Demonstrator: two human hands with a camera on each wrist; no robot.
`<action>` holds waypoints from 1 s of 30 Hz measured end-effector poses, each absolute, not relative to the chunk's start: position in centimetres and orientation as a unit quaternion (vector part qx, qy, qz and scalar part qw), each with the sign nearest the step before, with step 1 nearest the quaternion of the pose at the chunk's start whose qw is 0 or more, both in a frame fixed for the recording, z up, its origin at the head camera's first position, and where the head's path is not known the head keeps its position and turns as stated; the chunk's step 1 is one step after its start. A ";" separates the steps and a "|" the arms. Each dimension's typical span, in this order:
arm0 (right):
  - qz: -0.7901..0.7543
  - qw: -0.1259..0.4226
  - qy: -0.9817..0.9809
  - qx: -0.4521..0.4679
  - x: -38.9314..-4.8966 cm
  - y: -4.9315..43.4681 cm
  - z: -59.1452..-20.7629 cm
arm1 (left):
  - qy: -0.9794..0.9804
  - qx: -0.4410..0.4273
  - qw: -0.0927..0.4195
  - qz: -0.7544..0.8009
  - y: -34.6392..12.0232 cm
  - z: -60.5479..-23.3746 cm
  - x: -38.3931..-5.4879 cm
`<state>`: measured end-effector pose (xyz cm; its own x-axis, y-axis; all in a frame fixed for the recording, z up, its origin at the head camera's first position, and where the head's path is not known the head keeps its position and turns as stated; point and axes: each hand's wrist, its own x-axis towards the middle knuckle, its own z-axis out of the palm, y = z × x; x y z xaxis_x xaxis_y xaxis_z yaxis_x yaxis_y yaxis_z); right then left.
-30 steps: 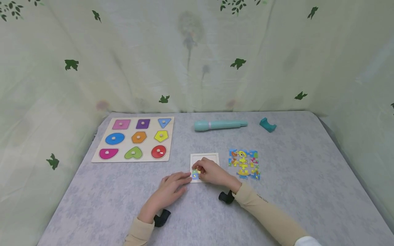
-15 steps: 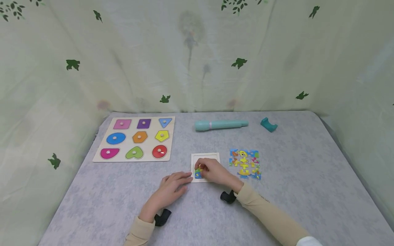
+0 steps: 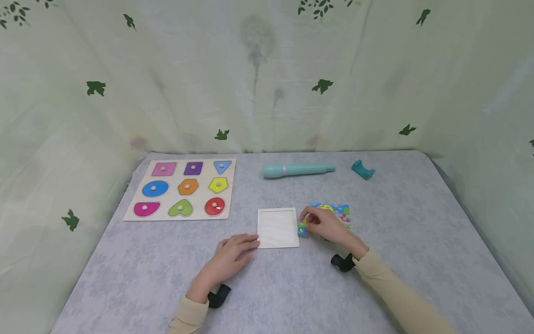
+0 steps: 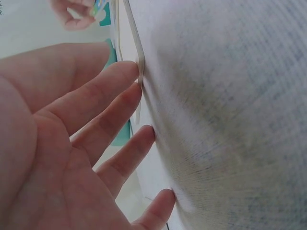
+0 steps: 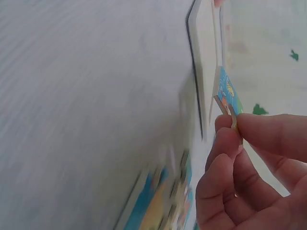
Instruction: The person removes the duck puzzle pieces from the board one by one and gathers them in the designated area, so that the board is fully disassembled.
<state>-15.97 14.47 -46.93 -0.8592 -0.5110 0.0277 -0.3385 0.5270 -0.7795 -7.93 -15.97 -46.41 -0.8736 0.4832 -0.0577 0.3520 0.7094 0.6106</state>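
Note:
Between finger and thumb my right hand [image 3: 327, 226] pinches a jigsaw puzzle piece [image 5: 229, 93], blue and green with a small yellow figure. The piece is held up beside the right edge of a square white puzzle tray [image 3: 277, 228], whose inside shows bare. My left hand [image 3: 234, 253] lies at the tray's lower left, fingers spread and fairly straight. In the left wrist view its index and middle fingertips touch the tray's edge. Partly hidden beneath my right hand are several colourful puzzle pieces [image 3: 344, 211] laid close together on the table.
A wooden shape board [image 3: 200, 199] with knobbed coloured pieces lies at the back left. Behind the tray are a teal stick-like object [image 3: 299, 170] and a small curved teal block [image 3: 363, 170]. A patterned curtain [image 3: 267, 106] stands behind the grey table [image 3: 146, 278].
My right hand has moved right, out of the tray, with the puzzle piece pinched in it. The tray's inside now shows bare. My left hand stays in place.

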 end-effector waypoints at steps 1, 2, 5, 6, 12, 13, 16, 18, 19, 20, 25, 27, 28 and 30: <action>-0.421 0.103 0.867 -0.243 -15.9 15.0 -46.9 | 0.918 0.227 0.106 0.306 -16.0 -46.4 -7.9; -0.421 0.104 0.868 -0.243 -15.9 15.4 -46.9 | 0.918 0.227 0.106 0.307 -16.0 -46.4 -7.9; -0.416 0.112 0.869 -0.243 -15.8 16.5 -46.9 | 0.918 0.225 0.105 0.308 -16.0 -46.4 -7.9; -0.413 0.114 0.869 -0.246 -15.7 16.7 -46.9 | 0.918 0.225 0.105 0.310 -16.0 -46.4 -7.9; -0.422 0.134 0.863 -0.243 -15.3 17.3 -46.9 | 0.916 0.225 0.104 0.316 -16.0 -46.4 -7.9; -0.422 0.133 0.864 -0.240 -15.2 17.3 -47.0 | 0.916 0.226 0.104 0.315 -16.0 -46.5 -7.9; -0.415 0.122 0.870 -0.235 -15.0 17.2 -47.2 | 0.916 0.228 0.102 0.314 -15.9 -46.4 -7.9; -0.408 0.112 0.875 -0.236 -14.9 17.0 -47.2 | 0.916 0.228 0.101 0.314 -15.9 -46.5 -7.9; -0.404 0.107 0.877 -0.237 -14.8 17.0 -47.3 | 0.916 0.228 0.101 0.314 -15.9 -46.5 -7.9; -0.400 0.101 0.880 -0.237 -14.8 16.9 -47.3 | 0.916 0.228 0.101 0.314 -15.9 -46.5 -7.9; -0.377 0.082 0.892 -0.237 -14.7 16.7 -47.3 | 0.917 0.226 0.100 0.315 -16.0 -46.7 -8.0; -0.369 0.079 0.895 -0.239 -14.7 16.6 -47.3 | 0.917 0.225 0.099 0.315 -16.0 -46.8 -8.0; -0.365 0.078 0.896 -0.242 -14.7 16.6 -47.3 | 0.917 0.224 0.099 0.315 -16.0 -46.8 -8.0; -0.357 0.072 0.898 -0.248 -14.7 16.5 -47.4 | 0.917 0.223 0.099 0.316 -16.0 -46.8 -8.0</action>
<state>-14.72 16.53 -47.35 -0.8661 -0.4975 0.0478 -0.3946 0.6221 -0.6762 -8.02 -16.03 -46.84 -0.8809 0.4715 -0.0410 0.3461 0.7009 0.6237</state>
